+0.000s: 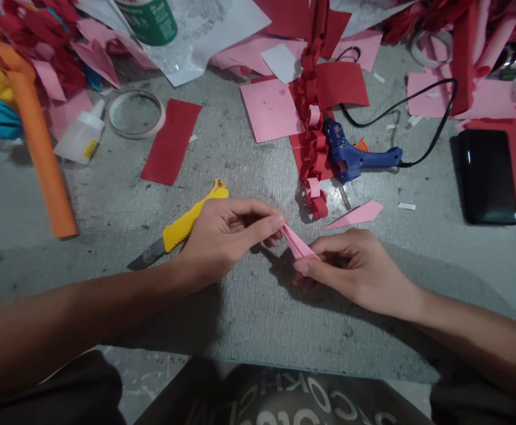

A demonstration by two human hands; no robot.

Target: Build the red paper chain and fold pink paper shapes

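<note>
Between my two hands is a narrow folded piece of pink paper (301, 245), pointed toward the upper left. My left hand (235, 230) pinches its narrow tip between thumb and fingers. At the wider lower end, my right hand (346, 262) grips it with the thumb on top. A second folded pink paper piece (358, 215) lies on the table just beyond my right hand. Beside my left wrist rests a yellow utility knife (187, 221) with its blade out, partly behind the hand.
A blue glue gun (355, 150) with a black cord lies near a red and pink paper chain (314, 141). Farther left are a red paper strip (172, 141), a tape roll (115, 118), a glue bottle (81, 134) and an orange paper roll (43, 156). A black phone-like object (487, 176) sits right.
</note>
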